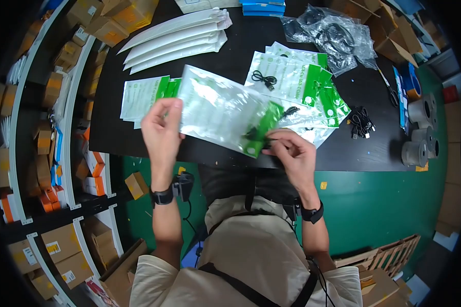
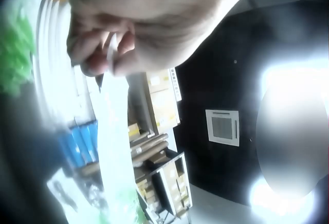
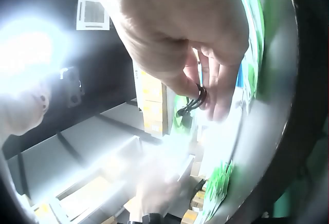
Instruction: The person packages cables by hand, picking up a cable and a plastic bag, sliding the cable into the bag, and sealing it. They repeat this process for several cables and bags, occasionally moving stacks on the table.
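Note:
My left hand [image 1: 161, 125] pinches the left end of a clear and white plastic bag [image 1: 217, 105] with a green strip, tilted over the table's front edge. In the left wrist view, the bag's bright edge [image 2: 114, 131] runs down from the fingertips. At the green end is my right hand [image 1: 296, 153], its thumb and fingers pinching a small coiled black cable [image 3: 194, 102]. That cable overlaps the green strip in the head view. Blur hides whether it lies inside the bag or against its outside.
Green-and-white bags [image 1: 297, 77] are spread at right, one bearing a black cable [image 1: 264, 79]; more bags [image 1: 143, 94] lie left. Behind are white padded envelopes [image 1: 174, 41] and crumpled clear plastic [image 1: 338, 38]. Loose cables [image 1: 362, 123], scissors [image 1: 389, 87] and tape rolls [image 1: 415, 153] sit at right.

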`<action>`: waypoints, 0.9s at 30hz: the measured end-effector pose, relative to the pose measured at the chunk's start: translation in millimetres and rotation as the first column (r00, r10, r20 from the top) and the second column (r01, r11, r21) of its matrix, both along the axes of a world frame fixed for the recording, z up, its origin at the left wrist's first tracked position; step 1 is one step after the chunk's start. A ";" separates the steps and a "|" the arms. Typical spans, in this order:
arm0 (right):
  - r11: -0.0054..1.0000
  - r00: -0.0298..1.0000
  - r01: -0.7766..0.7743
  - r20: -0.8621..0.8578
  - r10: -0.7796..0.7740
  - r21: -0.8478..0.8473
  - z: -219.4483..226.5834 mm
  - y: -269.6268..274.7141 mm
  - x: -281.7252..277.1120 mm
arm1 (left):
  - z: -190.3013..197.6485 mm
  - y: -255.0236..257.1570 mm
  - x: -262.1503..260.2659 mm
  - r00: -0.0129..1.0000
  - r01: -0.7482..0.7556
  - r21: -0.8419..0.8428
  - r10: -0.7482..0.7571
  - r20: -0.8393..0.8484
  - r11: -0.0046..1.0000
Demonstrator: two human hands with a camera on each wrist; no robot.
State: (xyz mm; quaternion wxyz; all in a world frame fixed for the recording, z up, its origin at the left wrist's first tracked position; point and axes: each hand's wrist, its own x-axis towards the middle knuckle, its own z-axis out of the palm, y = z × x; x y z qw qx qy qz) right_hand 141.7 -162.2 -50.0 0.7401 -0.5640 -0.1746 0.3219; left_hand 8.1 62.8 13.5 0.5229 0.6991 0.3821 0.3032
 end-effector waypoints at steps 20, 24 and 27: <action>0.473 0.517 0.821 0.766 -0.382 -0.318 -20.1 -138.4 165.6 | -68.0 252.1 -129.6 0.754 -0.030 0.736 0.499 -0.427 0.676; 0.399 0.373 0.884 0.882 -0.290 -0.243 -12.5 -137.2 161.4 | -6.4 160.4 -70.1 0.703 0.112 0.904 0.610 -0.365 0.412; 0.478 0.391 0.852 0.867 -0.308 -0.214 1.6 -129.1 146.2 | 8.5 109.0 -26.8 0.883 0.160 0.755 0.250 -0.398 0.636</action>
